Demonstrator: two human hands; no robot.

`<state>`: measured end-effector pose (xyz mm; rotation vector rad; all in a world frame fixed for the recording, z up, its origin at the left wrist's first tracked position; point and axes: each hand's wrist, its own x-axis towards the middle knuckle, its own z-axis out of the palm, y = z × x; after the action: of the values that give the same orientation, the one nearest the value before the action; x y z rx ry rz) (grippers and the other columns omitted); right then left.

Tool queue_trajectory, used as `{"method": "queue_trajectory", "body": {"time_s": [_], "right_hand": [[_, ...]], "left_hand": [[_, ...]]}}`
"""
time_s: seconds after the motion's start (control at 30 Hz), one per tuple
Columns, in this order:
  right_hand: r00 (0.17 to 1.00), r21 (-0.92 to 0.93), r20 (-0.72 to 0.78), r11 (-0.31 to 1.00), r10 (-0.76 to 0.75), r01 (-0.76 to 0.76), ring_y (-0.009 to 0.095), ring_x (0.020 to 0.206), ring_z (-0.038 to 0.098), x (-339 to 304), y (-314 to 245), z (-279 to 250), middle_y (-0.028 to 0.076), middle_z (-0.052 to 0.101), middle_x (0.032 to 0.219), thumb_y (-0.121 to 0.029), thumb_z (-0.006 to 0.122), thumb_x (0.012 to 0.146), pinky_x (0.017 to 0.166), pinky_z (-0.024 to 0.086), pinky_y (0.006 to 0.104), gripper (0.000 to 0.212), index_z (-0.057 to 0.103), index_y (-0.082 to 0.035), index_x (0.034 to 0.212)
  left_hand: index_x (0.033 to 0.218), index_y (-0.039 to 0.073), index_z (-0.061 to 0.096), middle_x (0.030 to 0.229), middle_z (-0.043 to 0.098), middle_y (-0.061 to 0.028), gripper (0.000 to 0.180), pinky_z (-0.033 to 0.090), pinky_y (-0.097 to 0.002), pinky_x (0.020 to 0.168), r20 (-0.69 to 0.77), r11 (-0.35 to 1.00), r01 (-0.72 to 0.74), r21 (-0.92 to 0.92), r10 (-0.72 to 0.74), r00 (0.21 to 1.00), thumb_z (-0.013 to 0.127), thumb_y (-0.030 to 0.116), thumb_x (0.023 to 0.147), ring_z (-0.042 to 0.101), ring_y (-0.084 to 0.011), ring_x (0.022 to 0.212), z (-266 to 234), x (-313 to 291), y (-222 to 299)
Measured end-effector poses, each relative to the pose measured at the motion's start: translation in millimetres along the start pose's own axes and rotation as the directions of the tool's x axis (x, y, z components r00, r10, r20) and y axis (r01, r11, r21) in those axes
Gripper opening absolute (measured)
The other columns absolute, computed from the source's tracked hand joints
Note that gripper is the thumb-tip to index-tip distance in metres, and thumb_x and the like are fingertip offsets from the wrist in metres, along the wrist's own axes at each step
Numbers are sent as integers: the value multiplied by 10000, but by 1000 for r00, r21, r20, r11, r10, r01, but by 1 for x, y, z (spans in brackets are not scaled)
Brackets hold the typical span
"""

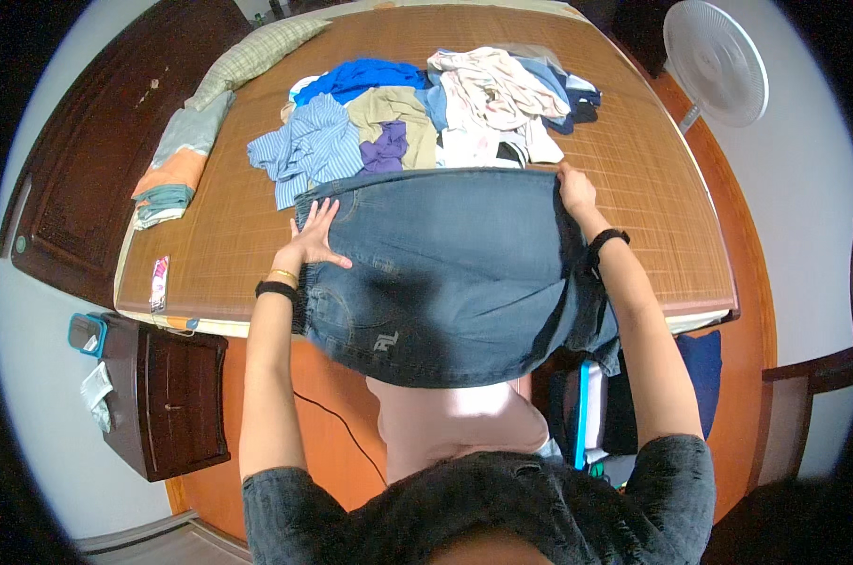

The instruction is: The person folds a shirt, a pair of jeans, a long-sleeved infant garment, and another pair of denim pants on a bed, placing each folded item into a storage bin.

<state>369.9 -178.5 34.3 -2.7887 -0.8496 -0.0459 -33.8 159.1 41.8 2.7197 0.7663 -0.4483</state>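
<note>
Dark-blue denim trousers (455, 254) stretch across the near edge of a brown woven bed mat (676, 235), beneath the spread-fingered left grip (315, 240), their far right corner clamped in the right grip (577, 192), while a round white fan (718, 64) stands beyond.

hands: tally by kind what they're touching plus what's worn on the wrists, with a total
denim garment: 1
black wristbands: 2
gold-coloured bracelet: 1
total: 4
</note>
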Motion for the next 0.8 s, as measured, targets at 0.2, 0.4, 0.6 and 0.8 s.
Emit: {"method": "queue_trajectory", "body": {"time_s": [0.2, 0.4, 0.6, 0.8], "right_hand": [[1000, 89, -28, 996, 1, 1, 333, 961, 593, 1, -11, 36, 153, 629, 1000, -207, 544, 877, 784, 477, 453, 140, 556, -115, 982], [966, 440, 220, 898, -139, 30, 317, 1174, 504, -1, 65, -4, 195, 544, 1235, -249, 629, 842, 961, 420, 390, 459, 488, -119, 1259], [943, 550, 26, 793, -331, 263, 276, 1157, 528, -128, 58, -110, 185, 551, 1244, -231, 653, 819, 975, 417, 374, 540, 469, -71, 1301], [999, 548, 9, 835, 48, -45, 206, 730, 558, -269, 116, -118, 107, 581, 807, -185, 664, 818, 663, 467, 325, 231, 501, -32, 877]], "left_hand": [[1479, 219, 18, 1547, -43, -57, 1472, 2, -647, 1060, 48, 999, -6, 54, 3, 999, 785, 707, 322, -101, -258, 1415, -5, -9, -13], [1480, 231, 9, 1547, -44, -53, 1466, 0, -622, 1075, 54, 997, -55, 56, 52, 997, 819, 650, 332, -91, -255, 1417, -4, 28, 22], [1480, 216, 59, 1547, 16, -78, 1440, 36, -636, 1068, 30, 992, 27, 119, -31, 999, 843, 595, 334, -44, -274, 1421, -12, -5, 1], [1407, 203, 336, 1488, 268, -106, 1001, 149, -605, 1075, -117, 974, -10, 227, 38, 992, 844, 305, 550, 197, -321, 1387, -6, -19, 38]]}}
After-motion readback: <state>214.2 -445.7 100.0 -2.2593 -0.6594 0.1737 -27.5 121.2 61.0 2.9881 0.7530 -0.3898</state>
